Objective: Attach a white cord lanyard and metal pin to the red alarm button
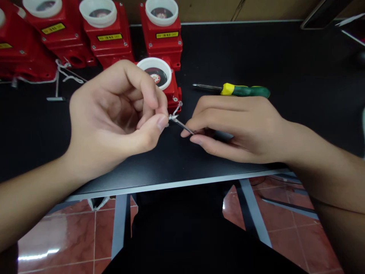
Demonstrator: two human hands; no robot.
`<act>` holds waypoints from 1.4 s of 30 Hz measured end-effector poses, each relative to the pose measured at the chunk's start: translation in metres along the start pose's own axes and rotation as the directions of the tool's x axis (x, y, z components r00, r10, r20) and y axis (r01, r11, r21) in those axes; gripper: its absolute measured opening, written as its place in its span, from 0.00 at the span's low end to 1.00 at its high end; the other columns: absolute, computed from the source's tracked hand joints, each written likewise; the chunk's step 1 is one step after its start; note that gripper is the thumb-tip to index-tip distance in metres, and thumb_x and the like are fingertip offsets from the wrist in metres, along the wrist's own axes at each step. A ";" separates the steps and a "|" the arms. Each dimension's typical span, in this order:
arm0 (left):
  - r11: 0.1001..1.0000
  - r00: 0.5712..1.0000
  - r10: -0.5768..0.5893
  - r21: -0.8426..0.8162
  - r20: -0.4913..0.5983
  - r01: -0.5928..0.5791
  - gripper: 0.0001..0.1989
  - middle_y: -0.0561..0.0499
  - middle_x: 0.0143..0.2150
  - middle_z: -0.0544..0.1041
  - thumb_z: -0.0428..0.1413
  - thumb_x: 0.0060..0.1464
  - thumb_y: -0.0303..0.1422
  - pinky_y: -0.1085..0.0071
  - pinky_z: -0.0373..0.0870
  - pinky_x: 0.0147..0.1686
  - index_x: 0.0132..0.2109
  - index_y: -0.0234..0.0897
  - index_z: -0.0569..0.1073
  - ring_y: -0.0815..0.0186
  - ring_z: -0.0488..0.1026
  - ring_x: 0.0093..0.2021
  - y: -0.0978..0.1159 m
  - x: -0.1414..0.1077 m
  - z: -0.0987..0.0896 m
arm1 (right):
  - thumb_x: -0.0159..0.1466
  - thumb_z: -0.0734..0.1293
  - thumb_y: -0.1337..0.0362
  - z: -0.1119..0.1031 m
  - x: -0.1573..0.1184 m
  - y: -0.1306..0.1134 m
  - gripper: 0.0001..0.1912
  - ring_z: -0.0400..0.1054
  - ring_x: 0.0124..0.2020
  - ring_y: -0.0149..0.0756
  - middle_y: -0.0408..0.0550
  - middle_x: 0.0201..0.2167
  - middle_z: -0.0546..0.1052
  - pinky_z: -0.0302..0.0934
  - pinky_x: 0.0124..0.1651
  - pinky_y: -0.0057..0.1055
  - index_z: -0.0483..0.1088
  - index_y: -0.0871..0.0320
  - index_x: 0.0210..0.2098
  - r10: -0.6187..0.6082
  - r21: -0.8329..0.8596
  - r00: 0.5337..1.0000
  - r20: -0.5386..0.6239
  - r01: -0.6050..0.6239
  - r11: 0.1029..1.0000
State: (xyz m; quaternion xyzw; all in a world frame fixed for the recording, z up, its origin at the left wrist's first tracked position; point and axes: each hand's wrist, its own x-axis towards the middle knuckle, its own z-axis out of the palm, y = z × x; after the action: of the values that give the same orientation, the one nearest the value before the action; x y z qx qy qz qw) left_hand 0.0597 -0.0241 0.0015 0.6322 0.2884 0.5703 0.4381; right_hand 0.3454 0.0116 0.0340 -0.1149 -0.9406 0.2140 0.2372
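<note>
The left hand (114, 121) is curled above the tabletop's front edge, left of centre, thumb and a fingertip pinched together on a knotted white cord (178, 108) where it meets a thin metal rod (184, 126). If that pinch rolls, the knot could slacken or slide off the rod's end, being small and half hidden by the thumb. Next along, just behind the fingertips, the front red unit (175, 93) sits tethered by the cord at its near right corner; a hard pull might drag or tip it. The rod slants down to the right hand (239, 125), whose thumb and index finger close on its lower end; a narrow grip on smooth metal could slip and let it twist. Beyond, a screwdriver (251, 91) lies near the knuckles and might get nudged if that hand lifts backward.

Toward the rear left corner of the black tabletop (285, 57) stand more red units (110, 45) with white rings and yellow labels, a T-shaped bar (57, 89) lying before them. Tan panelling (211, 11) backs the rear edge; a dark frame (322, 15) leans at the rear right. Below the pale front edge show grey legs (121, 220) and reddish floor tiles (71, 236).
</note>
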 end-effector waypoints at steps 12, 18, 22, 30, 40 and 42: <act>0.997 0.997 -0.072 -0.036 -0.016 0.071 0.29 0.47 0.49 0.92 0.78 0.74 0.60 0.57 0.96 0.51 0.62 0.44 0.84 0.50 0.96 0.57 0.016 0.004 0.014 | 0.96 0.63 0.61 -0.004 -0.002 0.001 0.16 0.83 0.45 0.37 0.49 0.51 0.86 0.75 0.45 0.34 0.83 0.55 0.60 0.003 -0.153 0.998 0.056 0.006 0.988; 0.995 0.998 -0.069 -0.067 -0.009 0.068 0.29 0.47 0.51 0.93 0.76 0.76 0.62 0.56 0.97 0.54 0.63 0.44 0.85 0.50 0.96 0.59 0.016 0.003 0.013 | 0.96 0.60 0.60 -0.006 -0.003 0.001 0.20 0.79 0.42 0.35 0.49 0.49 0.85 0.67 0.40 0.34 0.83 0.56 0.60 0.006 -0.240 0.996 0.089 0.015 0.971; 0.996 0.998 -0.055 -0.069 -0.008 0.055 0.27 0.48 0.50 0.93 0.75 0.77 0.60 0.57 0.96 0.55 0.63 0.44 0.86 0.52 0.96 0.58 0.015 0.002 0.009 | 0.93 0.63 0.64 -0.006 -0.001 0.001 0.18 0.72 0.37 0.36 0.49 0.43 0.82 0.59 0.39 0.36 0.84 0.61 0.51 0.026 -0.256 0.979 0.200 0.026 0.966; 0.988 0.986 0.146 -0.055 0.084 -0.142 0.03 0.54 0.44 0.92 0.74 0.82 0.31 0.77 0.85 0.38 0.55 0.37 0.92 0.74 0.87 0.37 0.009 0.002 -0.009 | 0.83 0.66 0.62 -0.014 0.003 0.010 0.15 0.60 0.28 0.41 0.51 0.30 0.78 0.43 0.36 0.42 0.78 0.54 0.38 0.475 -0.551 0.861 0.181 -0.311 0.774; 0.996 0.986 0.058 -0.078 0.157 -0.046 0.04 0.54 0.45 0.96 0.76 0.78 0.26 0.78 0.90 0.43 0.53 0.39 0.92 0.71 0.93 0.40 0.009 0.002 -0.005 | 0.87 0.75 0.59 0.003 0.003 0.004 0.08 0.79 0.41 0.37 0.45 0.43 0.84 0.61 0.40 0.34 0.82 0.56 0.60 0.143 -0.058 0.989 -0.025 -0.144 0.988; 0.999 0.985 0.005 -0.049 0.172 0.004 0.05 0.55 0.45 0.96 0.75 0.78 0.25 0.79 0.90 0.45 0.52 0.40 0.92 0.71 0.93 0.41 0.011 0.001 -0.008 | 0.90 0.74 0.64 0.012 0.004 0.002 0.04 0.79 0.41 0.34 0.43 0.41 0.83 0.67 0.43 0.32 0.82 0.56 0.56 0.060 0.075 0.997 -0.053 -0.056 0.996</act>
State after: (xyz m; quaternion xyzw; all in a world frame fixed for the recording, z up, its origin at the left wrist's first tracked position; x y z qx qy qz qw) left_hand 0.0510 -0.0261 0.0110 0.6682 0.2351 0.5206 0.4766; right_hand 0.3358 0.0103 0.0254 -0.1392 -0.9215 0.2519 0.2607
